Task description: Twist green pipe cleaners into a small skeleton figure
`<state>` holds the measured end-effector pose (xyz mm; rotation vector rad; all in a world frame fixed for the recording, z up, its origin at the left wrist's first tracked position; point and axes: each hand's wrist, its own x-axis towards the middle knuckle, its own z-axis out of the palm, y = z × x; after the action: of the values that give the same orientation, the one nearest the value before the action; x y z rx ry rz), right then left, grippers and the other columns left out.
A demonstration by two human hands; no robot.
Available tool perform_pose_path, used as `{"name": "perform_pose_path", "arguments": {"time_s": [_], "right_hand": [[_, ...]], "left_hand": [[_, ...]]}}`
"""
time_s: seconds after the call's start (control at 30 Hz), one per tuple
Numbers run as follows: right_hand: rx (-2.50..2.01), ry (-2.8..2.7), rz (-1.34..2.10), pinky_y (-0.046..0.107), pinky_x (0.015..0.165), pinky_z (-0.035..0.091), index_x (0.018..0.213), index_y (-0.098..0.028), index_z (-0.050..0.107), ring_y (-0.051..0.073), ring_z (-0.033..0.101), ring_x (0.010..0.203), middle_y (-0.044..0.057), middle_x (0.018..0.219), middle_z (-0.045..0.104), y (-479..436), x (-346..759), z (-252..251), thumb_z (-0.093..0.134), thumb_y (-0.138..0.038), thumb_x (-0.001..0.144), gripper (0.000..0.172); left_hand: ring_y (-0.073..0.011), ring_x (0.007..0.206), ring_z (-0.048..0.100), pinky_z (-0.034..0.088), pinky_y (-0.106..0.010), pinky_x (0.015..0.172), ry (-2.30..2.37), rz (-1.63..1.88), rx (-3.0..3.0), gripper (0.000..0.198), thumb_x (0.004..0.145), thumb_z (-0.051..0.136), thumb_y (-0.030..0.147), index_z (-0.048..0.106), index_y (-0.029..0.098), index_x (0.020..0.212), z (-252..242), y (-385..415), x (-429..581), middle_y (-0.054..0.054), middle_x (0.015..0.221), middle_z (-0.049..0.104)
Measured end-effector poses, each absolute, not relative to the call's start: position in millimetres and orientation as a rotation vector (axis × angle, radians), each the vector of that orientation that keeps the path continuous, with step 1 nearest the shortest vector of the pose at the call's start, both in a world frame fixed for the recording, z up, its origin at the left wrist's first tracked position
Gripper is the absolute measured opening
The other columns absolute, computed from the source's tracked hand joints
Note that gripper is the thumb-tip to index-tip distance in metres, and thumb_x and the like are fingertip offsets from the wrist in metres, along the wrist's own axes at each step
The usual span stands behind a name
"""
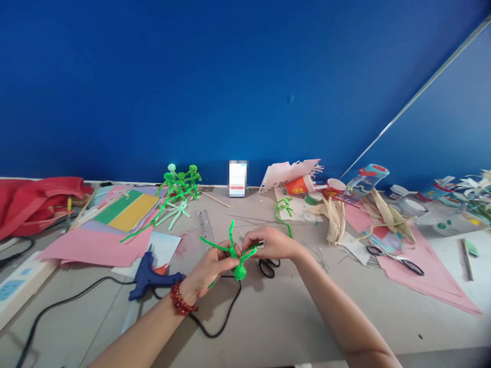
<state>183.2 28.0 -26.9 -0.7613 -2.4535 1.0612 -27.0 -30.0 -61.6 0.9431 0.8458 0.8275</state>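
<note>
Left grip (213, 271) and right grip (270, 244) both pinch a green pipe-cleaner figure (233, 253), which I log held above the middle of the surface (280, 317). I note black scissors (269, 268) just beneath the right grip and a blue glue gun (151, 277) near left.

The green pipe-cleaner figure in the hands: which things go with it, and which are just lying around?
Going with it:
left hand
right hand
green pipe-cleaner figure
finished-looking green figures
loose green pipe cleaner

Just lying around:
black-handled scissors
blue glue gun
ruler
pink paper
red cloth
</note>
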Motion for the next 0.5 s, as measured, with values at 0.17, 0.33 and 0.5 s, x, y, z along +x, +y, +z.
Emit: {"name": "perform_pose_path", "arguments": {"time_s": [0.17,0.33,0.5], "right_hand": [[-0.77,-2.421,1.155,0.021,0.066,0.045,0.091,-0.018,0.069,0.013,0.061,0.074,0.0,0.083,0.069,27,185,-24,0.068,-0.027,0.083,0.012],[-0.81,-2.315,1.193,0.02,0.063,0.044,0.09,-0.017,0.068,0.011,0.057,0.067,-0.001,0.076,0.066,22,180,-27,0.067,-0.032,0.085,0.016],[-0.806,-2.256,1.111,0.021,0.065,0.046,0.088,-0.016,0.069,0.013,0.061,0.072,0.001,0.078,0.068,20,176,-36,0.064,-0.03,0.088,0.014]], "left_hand": [[-0.0089,0.057,0.048,0.032,-0.021,0.053,0.893,0.877,0.917,0.019,0.071,0.076,0.027,0.063,0.017,0.082,-63,-29,-26,0.003,0.067,0.056],[-0.0096,0.057,0.051,0.031,-0.02,0.052,0.941,0.924,0.86,0.021,0.071,0.077,0.029,0.062,0.018,0.081,-64,-28,-26,0.003,0.065,0.059],[-0.0134,0.07,0.057,0.04,-0.022,0.063,0.926,0.984,0.855,0.017,0.071,0.076,0.027,0.064,0.019,0.079,-59,-30,-26,0.002,0.073,0.063]]}}
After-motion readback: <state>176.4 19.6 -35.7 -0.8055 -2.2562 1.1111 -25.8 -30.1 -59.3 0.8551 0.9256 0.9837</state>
